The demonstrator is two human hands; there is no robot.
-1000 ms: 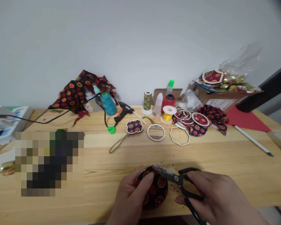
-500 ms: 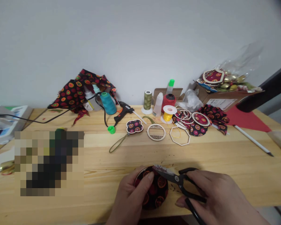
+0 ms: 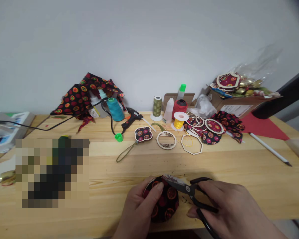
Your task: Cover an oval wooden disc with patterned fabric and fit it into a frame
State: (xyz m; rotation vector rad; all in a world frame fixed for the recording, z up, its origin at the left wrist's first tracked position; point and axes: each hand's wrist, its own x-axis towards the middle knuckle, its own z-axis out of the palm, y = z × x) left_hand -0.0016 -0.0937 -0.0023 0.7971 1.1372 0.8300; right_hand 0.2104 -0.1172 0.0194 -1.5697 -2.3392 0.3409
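Note:
My left hand (image 3: 142,205) is closed on a round fabric-covered piece (image 3: 168,202), dark with red and orange circle patterns, near the table's front edge. Its thumb lies on the patterned face, and part of a pale rim shows at the upper left. My right hand (image 3: 231,205) grips black-handled scissors (image 3: 188,189). Their blades reach to the upper edge of the round piece, where a pale, frayed strip of material (image 3: 175,179) sticks out. Small dark scraps (image 3: 185,199) lie on the wood beside it.
Behind my hands lie a flower-shaped fabric piece (image 3: 143,134) with a cord loop, an oval lattice frame (image 3: 166,140) and an octagonal frame (image 3: 192,144). Farther back are a glue gun (image 3: 132,119), a teal thread cone (image 3: 115,110) and a yellow spool (image 3: 178,124). A white pencil (image 3: 269,148) lies right.
The scissor handles have shifted very slightly in my right hand. My left hand and the round piece stay in place.

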